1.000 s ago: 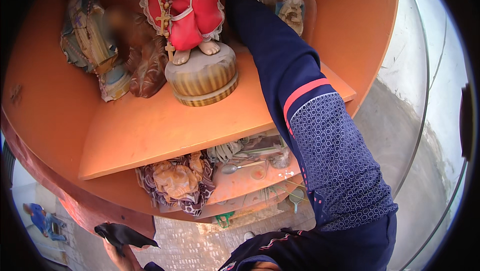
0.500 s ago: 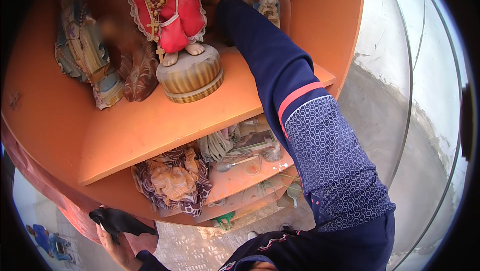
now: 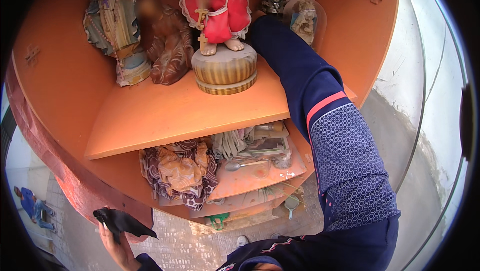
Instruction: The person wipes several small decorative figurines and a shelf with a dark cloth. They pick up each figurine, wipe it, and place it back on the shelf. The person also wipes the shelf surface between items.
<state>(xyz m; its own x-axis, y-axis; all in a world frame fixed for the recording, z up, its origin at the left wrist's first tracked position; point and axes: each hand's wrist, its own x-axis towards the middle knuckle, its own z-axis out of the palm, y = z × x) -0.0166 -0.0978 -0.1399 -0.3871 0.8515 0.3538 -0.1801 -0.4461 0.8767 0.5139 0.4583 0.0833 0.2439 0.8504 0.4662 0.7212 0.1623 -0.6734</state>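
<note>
Head view: left hand [image 3: 117, 246] grips a black cloth [image 3: 120, 221] low, unused, while the right arm's dark blue sleeve [image 3: 320, 116] reaches behind the red-robed statue [image 3: 217, 6] on the orange shelf [image 3: 170, 116]. Right hand hidden, grip unknowable; the wiping seems barely started.

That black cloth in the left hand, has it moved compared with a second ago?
Cannot tell for sure. The black cloth sits at much the same spot below the orange shelf edge; the small shifts could be the head camera moving, since the statues shift too.
</note>
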